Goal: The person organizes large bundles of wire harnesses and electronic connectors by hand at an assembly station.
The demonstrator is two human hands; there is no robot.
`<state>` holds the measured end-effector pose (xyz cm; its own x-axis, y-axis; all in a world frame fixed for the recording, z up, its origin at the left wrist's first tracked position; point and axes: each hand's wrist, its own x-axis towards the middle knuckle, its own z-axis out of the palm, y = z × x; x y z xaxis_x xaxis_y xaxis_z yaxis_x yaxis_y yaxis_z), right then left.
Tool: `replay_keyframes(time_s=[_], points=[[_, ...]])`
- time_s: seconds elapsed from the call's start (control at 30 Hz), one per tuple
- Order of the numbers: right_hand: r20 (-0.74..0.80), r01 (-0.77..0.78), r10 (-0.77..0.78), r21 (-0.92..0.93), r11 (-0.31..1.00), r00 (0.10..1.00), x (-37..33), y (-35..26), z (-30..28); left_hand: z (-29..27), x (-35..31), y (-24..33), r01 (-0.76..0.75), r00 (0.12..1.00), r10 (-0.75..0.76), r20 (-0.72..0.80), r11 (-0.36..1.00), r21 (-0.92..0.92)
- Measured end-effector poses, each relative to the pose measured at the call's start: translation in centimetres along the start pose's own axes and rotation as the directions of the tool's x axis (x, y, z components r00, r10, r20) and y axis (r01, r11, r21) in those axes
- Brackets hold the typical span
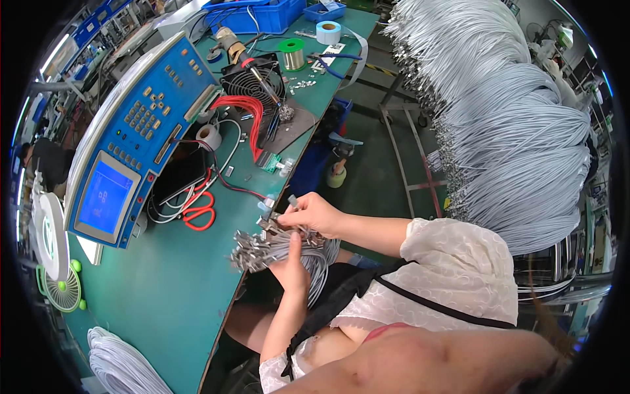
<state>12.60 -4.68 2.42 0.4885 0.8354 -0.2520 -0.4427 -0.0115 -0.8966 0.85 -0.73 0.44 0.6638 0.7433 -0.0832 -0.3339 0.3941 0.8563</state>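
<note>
Above the table's near edge, a bundle of grey cables hangs in my left hand. The fingers are closed round it with the thumb raised along its side. The cables' metal connectors fan out to the left over the green tabletop. My right hand is closed at the top of the bundle, pinching a cable end among the connectors. A small grey connector sticks up beside its fingers. Just left of them lies a pale blue-white plug at the end of a dark lead.
A blue tester with keypad and lit screen stands on the green table. Nearby are red-handled scissors, a red ribbon cable, a soldering iron and a solder spool. Bundled cables hang on a rack at right.
</note>
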Motion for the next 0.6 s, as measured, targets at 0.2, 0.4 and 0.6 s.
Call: replay_keyframes(time_s=[0.2, 0.4, 0.6], points=[[-0.056, 0.048, -0.042, 0.112, 0.993, 0.998, 0.9, -0.3, -0.8, 1.2, 0.0, 0.9, -0.066, 0.995, 0.068, -0.070, 0.997, 0.040], [-0.090, 0.041, -0.029, 0.130, 0.991, 0.996, 0.6, -0.8, -0.5, 1.0, 0.6, 1.0, 0.008, 0.994, -0.005, -0.107, 1.000, 0.029], [-0.088, 0.031, -0.015, 0.182, 0.983, 0.996, 0.8, -0.5, -0.5, 0.9, 1.4, 0.8, 0.033, 0.994, -0.038, -0.106, 0.998, -0.047]])
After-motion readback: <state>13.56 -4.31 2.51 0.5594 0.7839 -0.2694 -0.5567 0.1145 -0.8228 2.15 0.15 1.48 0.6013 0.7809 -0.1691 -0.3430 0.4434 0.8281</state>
